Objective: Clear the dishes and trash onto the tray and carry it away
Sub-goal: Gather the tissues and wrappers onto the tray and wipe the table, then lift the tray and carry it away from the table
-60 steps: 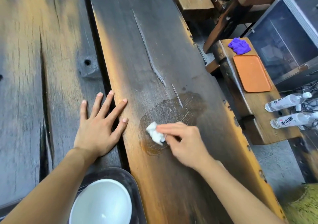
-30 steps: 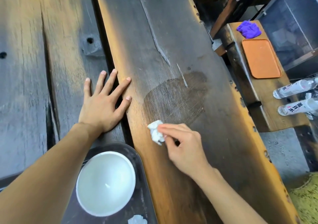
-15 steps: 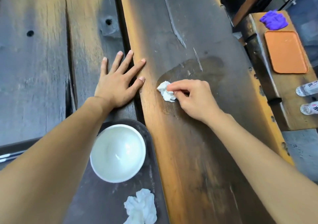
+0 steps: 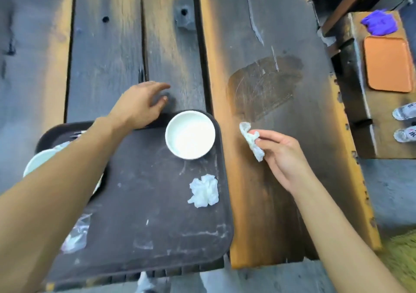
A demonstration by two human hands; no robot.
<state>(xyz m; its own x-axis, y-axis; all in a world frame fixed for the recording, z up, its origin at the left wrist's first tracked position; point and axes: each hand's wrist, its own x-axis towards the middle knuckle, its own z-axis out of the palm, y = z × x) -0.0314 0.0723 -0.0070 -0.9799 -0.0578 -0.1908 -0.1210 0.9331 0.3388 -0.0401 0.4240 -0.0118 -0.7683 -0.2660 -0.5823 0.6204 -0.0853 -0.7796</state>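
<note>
A long table of dark, weathered wooden planks point(image 4: 108, 51) with worn orange-brown streaks carries a dark rectangular plastic tray point(image 4: 153, 214), whose near edge overhangs the table's front. A darker damp patch point(image 4: 263, 85) marks the right-hand plank, beyond the tray. To the right, apart from the table, a lower wooden bench point(image 4: 382, 121) bears a flat orange rectangular tray point(image 4: 388, 64), a crumpled purple cloth point(image 4: 380, 23) just beyond it, and two clear plastic bottles point(image 4: 405, 123) lying near its front.
</note>
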